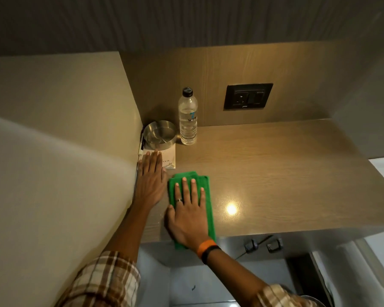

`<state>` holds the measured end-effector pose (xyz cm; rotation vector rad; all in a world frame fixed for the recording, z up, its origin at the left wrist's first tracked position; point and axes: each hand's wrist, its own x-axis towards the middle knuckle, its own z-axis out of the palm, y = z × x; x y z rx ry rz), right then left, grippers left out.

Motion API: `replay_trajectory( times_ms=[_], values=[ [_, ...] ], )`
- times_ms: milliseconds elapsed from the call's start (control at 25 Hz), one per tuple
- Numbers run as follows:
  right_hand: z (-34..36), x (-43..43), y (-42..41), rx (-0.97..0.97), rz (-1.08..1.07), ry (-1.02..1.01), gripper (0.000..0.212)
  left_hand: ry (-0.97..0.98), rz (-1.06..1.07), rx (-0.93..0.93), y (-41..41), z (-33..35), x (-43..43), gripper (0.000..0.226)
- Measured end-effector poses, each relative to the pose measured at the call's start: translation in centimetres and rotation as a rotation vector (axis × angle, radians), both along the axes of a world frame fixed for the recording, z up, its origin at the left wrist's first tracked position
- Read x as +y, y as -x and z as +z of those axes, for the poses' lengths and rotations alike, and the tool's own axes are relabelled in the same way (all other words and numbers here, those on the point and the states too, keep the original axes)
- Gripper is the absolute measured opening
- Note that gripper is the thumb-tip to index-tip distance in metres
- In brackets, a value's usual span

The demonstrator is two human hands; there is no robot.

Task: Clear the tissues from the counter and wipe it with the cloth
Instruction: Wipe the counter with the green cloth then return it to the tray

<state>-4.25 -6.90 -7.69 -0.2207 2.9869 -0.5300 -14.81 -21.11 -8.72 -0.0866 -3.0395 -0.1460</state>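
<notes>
Folded green cloth [206, 196] flat on wood-grain table [275, 173], near front edge, one end hanging over it. Right hand [187, 214] pressed palm-down on cloth, fingers spread and straight, not gripping. Left hand [151, 176] just beside cloth, flat and open on table against left wall, fingertips resting on white printed card [170, 159]. Round steel bowl [160, 135] and clear plastic water bottle [188, 118] behind, in back-left corner. Both forearms extended, plaid sleeves at bottom.

Hotel room: bedside counter [275, 165], water bottle [188, 120], ashtray [160, 132], notepad [170, 159]
</notes>
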Motion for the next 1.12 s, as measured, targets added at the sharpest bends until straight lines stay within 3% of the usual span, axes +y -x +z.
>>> replay_trajectory(
  times_ms=[80,120,200,240,360,440,600,880,1120],
  values=[
    [0.9,0.1,1.1,-0.049,0.087,0.091,0.063,-0.103,0.004,0.036,-0.9,1.4,0.7,0.059],
    [1.4,0.9,1.8,-0.085,0.098,0.229,0.060,-0.169,0.009,0.062,-1.5,2.2,1.4,0.059],
    [2.4,3.7,2.7,-0.108,0.011,0.582,0.054,-0.188,-0.038,0.103,-3.6,3.0,3.8,0.060],
    [2.4,5.6,3.5,-0.049,-0.056,0.601,0.053,-0.148,-0.088,0.096,-4.7,2.8,5.3,0.060],
    [1.0,11.0,5.0,0.048,-0.080,0.107,0.058,-0.059,-0.183,-0.044,-6.6,1.4,8.7,0.065],
    [-0.6,12.4,5.0,0.049,-0.020,-0.058,0.064,0.002,-0.168,-0.084,-6.7,0.7,9.1,0.070],
    [-1.7,12.4,4.8,0.108,0.004,-0.082,0.068,-0.016,-0.045,-0.077,-8.3,0.2,7.6,0.071],
    [-0.9,12.5,4.7,0.113,0.014,-0.073,0.070,-0.143,0.374,-0.065,-11.8,0.7,3.5,0.071],
    [0.3,10.0,-1.9,0.196,0.206,0.021,0.059,-0.047,0.524,-0.137,-13.7,2.4,5.8,0.075]
  ],
)
